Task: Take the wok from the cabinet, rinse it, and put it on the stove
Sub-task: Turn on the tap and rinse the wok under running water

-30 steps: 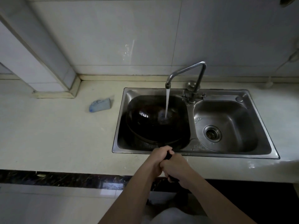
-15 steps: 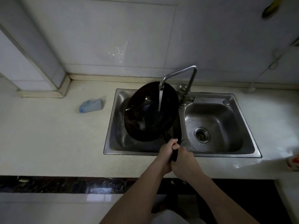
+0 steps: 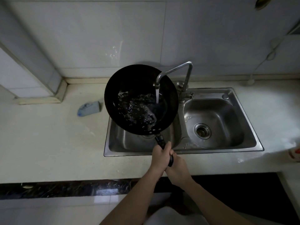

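A black wok (image 3: 134, 88) hangs above the left basin of the steel double sink (image 3: 181, 151), lifted clear of it. Water swirls inside the wok. A stream from the faucet (image 3: 175, 70) falls into it. Both hands grip the wok's black handle (image 3: 159, 141) at the sink's front rim. My left hand (image 3: 159, 157) holds it nearer the wok. My right hand (image 3: 177, 166) grips the handle's end just behind. The stove is out of view.
A blue-grey sponge (image 3: 89, 108) lies on the pale countertop (image 3: 48, 143) left of the sink. The right basin with its drain (image 3: 203, 131) stands beside the wok. A red-and-white object (image 3: 294, 153) sits at the right edge. Tiled wall runs behind.
The wok was resting in the left basin under the stream. It has been lifted by the handle, tilted, and now sits higher with water swirling in it.
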Demonstrator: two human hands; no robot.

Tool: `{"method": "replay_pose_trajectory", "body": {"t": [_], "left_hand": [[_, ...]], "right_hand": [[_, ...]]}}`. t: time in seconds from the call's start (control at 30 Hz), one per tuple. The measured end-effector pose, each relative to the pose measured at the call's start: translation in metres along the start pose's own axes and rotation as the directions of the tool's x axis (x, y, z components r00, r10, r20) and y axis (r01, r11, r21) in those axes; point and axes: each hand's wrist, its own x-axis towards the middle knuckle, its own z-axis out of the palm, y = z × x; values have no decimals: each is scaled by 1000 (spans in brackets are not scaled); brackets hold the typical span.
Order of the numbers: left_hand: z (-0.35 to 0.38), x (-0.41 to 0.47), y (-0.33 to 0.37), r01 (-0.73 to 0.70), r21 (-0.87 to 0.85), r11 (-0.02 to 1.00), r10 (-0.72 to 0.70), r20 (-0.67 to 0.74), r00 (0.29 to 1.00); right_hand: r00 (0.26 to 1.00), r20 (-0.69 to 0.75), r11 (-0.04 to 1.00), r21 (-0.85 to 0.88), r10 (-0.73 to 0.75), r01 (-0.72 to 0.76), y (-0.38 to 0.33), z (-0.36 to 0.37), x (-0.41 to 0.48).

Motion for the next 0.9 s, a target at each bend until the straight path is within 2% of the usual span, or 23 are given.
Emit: {"method": "replay_pose_trajectory", "body": {"t": [0.13,0.3,0.47,0.53,0.67,0.9], "left_hand": [[-9,-2,-5,-46,158,986,51,-34,998],[-15,-6,-3,10,263,965,10,-75,997],[-14,-4,14,165,110,980,-159,-60,986],[-13,-3,19,236,18,972,-236,-29,971],[-8,-1,27,354,-127,927,-352,36,935],[8,-8,31,500,-344,794,-437,248,865]], "right_hand": [[998,56,981,190,24,-35,-3,6,-3],[975,196,936,310,109,-167,-17,1,-9],[922,317,839,420,221,-345,-42,-14,-15],[913,317,847,382,257,-371,-53,-23,-16],[893,308,905,167,328,-390,-71,-41,-13],[930,201,940,-213,308,-265,-72,-54,-1]]}}
